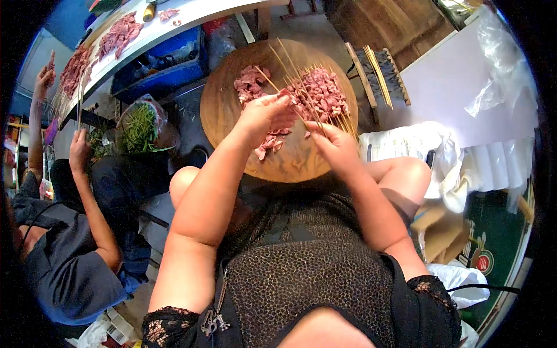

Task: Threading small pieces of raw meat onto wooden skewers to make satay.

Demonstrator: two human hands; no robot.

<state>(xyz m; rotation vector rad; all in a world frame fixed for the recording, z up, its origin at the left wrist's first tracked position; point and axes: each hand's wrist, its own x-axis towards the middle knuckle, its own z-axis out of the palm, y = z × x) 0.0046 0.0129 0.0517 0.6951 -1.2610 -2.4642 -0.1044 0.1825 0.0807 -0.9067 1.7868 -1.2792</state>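
Observation:
Over a round wooden board (300, 167), my left hand (266, 114) pinches a small piece of raw meat (285, 93) at a thin bamboo skewer (266, 78). My right hand (333, 141) holds the lower ends of several skewers, their tips fanning up and left past the left hand. Just beyond the right hand, a pile of meat threaded on skewers (324, 91) covers the board's right side. Loose cut meat (251, 82) lies at the board's upper left, and more loose pieces (270, 143) lie below my left wrist.
Left, a co-worker's hand (80, 150) holds skewers beside a white table (191, 15) bearing raw meat (119, 35). Under it is a blue crate (163, 74); nearby, a bag of greens (139, 126). Bare skewers (378, 76) rest on a small stool (404, 89) at right.

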